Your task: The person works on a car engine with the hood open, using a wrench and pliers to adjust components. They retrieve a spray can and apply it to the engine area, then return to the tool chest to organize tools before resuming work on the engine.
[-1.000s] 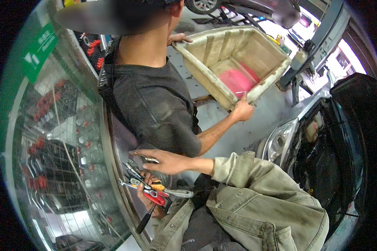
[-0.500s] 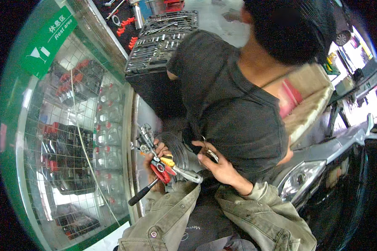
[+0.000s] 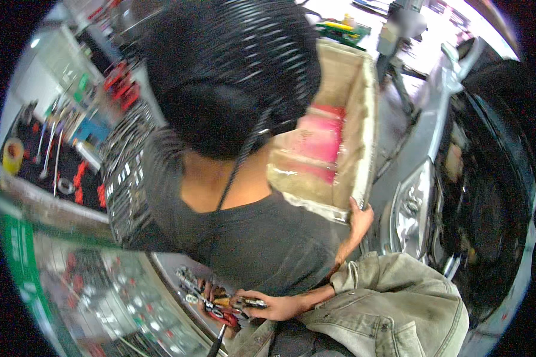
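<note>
My left hand (image 3: 208, 290), partly hidden and blurred, grips a bundle of hand tools (image 3: 225, 316) with metal heads, red and yellow handles and a black handle pointing down. Right beside the bundle, my right hand (image 3: 273, 306) holds a small shiny metal tool (image 3: 254, 302), too blurred to name. Just ahead, a person in a black cap and dark T-shirt (image 3: 250, 244) stands with their back to me, their hand (image 3: 359, 218) on the rim of a dirty cream plastic tub (image 3: 368, 137) with pink liquid in it.
A glass panel with a green sign (image 3: 21, 250) runs along my left. Behind it lie a tool case (image 3: 122, 166) and tools on a dark board (image 3: 65, 166). A car with its engine bay open (image 3: 476, 196) stands close on the right, its headlight (image 3: 412, 208) facing me.
The view has swung. The person has moved nearer and turned their back more to me, the tub going farther forward. My right hand has come back down against the bundle of tools.
</note>
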### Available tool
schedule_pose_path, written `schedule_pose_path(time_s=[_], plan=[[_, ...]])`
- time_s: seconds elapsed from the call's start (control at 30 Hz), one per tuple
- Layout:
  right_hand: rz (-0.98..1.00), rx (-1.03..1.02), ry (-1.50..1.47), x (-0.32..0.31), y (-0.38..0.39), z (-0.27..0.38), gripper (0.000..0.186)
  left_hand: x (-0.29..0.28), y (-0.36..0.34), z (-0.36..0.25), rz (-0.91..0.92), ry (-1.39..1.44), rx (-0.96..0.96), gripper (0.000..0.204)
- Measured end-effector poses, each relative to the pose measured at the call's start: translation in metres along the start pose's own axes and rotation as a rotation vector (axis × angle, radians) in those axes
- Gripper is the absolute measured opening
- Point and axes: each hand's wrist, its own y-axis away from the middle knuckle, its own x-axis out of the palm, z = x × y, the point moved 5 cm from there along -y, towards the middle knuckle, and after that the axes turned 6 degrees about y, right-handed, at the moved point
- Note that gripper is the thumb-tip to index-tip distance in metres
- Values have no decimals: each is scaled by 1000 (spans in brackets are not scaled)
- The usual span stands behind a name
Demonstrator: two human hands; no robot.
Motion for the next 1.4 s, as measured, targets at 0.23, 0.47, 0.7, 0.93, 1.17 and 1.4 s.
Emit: schedule_pose_path(time_s=[0.23, 0.47, 0.7, 0.93, 1.17, 1.4], plan=[[-81, 223, 170, -1, -35, 21, 47, 1, -31, -27, 54, 46, -148, 44], [-291, -84, 383, 19, -46, 49, 34, -3, -23, -62, 134, 118, -250, 40], [-297, 97, 325, 22, -52, 37, 25, 3, 4, -111, 265, 301, -299, 37], [-375, 181, 380, -26, -57, 34, 20, 24, -6, -125, 140, 34, -184, 50], [-506, 304, 226, -124, -61, 3, 39, 13, -62, -92, 156, -60, -169, 54], [-458, 421, -315, -260, -91, -33, 25, -2, -211, 65, 160, -48, -380, 55]])
